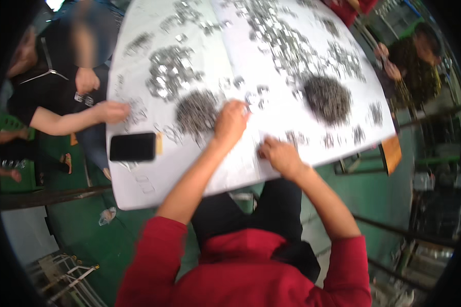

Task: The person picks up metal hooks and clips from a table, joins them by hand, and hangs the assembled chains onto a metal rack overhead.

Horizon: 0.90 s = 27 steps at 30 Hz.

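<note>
Over the middle of the white tabletop (210, 176), my left hand (230, 123) has its fingers drawn together. Its fingertips meet a few small shiny metal pieces (261, 104), and whatever they pinch is too small to make out. Just left of that hand lies a round heap of thin dark metal parts (194, 113). Nearer the table's front edge, my right hand (284, 157) is closed with curled fingers over the surface. Something small and dark may be at its fingertips, but blur hides it. Small metal parts (294, 137) lie just beyond it.
Another dark heap (328, 100) is at the right. Shiny metal pieces (171, 71) spread across the far side. A black phone (133, 147) lies at the left. One person's hand (112, 111) works at the left edge; another person (417, 66) is at the right.
</note>
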### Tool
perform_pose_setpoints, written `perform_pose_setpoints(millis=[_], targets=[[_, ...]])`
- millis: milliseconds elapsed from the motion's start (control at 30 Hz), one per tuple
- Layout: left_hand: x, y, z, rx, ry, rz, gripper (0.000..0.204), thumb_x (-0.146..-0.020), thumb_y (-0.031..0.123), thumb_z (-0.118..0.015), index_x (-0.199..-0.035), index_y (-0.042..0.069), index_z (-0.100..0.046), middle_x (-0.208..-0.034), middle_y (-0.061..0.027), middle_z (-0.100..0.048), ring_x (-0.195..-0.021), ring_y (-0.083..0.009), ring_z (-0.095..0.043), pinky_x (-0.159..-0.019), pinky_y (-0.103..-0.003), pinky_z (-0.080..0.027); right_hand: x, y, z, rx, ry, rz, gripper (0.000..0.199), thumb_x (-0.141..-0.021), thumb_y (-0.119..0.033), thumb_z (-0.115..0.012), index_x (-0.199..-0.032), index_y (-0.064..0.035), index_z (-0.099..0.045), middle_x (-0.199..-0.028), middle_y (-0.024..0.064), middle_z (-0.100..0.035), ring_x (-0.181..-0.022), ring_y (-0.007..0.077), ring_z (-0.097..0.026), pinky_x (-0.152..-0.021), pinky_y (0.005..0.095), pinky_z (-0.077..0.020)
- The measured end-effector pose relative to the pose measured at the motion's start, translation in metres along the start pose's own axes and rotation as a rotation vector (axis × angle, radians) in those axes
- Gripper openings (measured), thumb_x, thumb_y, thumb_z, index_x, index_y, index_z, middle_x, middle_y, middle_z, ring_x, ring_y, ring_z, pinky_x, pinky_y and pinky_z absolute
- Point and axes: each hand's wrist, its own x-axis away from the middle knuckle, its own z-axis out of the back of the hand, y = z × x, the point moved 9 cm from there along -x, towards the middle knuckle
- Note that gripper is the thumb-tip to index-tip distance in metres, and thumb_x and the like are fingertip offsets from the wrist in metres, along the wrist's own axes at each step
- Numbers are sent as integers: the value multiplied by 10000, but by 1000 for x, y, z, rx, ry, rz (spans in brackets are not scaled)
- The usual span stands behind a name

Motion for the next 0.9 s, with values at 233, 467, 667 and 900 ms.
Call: perform_pose_setpoints(millis=[233,467,667,900], targets=[[-30,-7,-34,111,-251,355,309,-749,165,-686,-953,24,-503,-877,-178,-619,-857,-308,-606,-728,-395,-479,11,1,12,-180,132,36,58,-798,-99,-555,-822,-48,-543,-875,96,-556,-698,233,-614,-564,357,-497],[3,17,-9,486,-235,512,276,-813,159,-657,-1051,25,-621,-821,-73,-654,-786,-97,-629,-639,-253,-500,17,48,19,-1326,232,-485,72,-855,-48,-584,-887,11,-557,-764,80,-605,-631,134,-603,-530,255,-478],[37,67,-1,920,-116,526,229,-911,118,-536,-1066,-38,-601,-886,-85,-668,-844,-148,-652,-725,-256,-539,22,55,38,-1572,409,-604,94,-853,-106,-615,-848,-20,-578,-798,29,-589,-679,93,-523,-592,208,-423],[51,82,13,843,-28,481,230,-917,120,-530,-1074,-33,-601,-900,-102,-676,-820,-150,-660,-731,-254,-537,33,63,47,-1257,726,-551,86,-832,-99,-639,-836,-30,-588,-770,-4,-545,-716,78,-463,-628,225,-377]])
